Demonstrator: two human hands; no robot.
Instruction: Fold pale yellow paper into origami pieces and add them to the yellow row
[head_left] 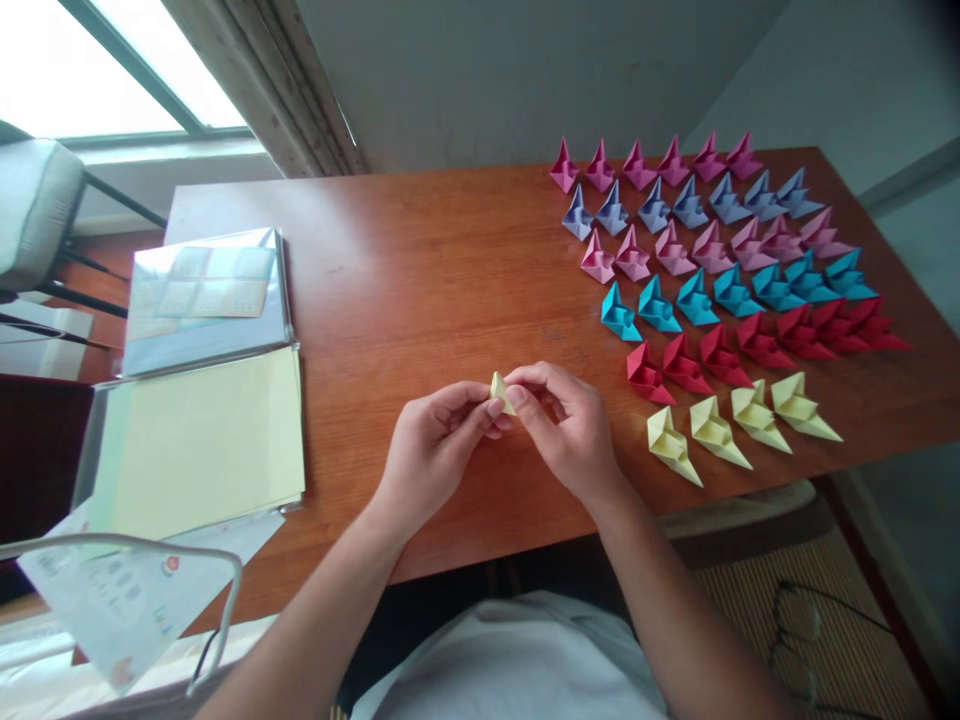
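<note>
A small folded yellow paper piece [500, 393] is pinched between both hands above the front middle of the table, its pointed tip upward. My left hand [439, 440] grips its left side with thumb and fingers. On the right side, my right hand [566, 425] holds it the same way. Nearest to my right hand is a row of several yellow folded papers [667, 445]. Behind them stand rows of red [684, 363], blue [696, 297], pink [673, 248], lavender [655, 206] and magenta [637, 165] folded papers.
Yellow sheets [202, 440] lie at the left of the wooden table [420, 270], with a clear-covered pad [206, 295] behind. A printed paper [135, 590] and a curved white bar [232, 600] are at the lower left. A chair [37, 210] stands beyond the left edge.
</note>
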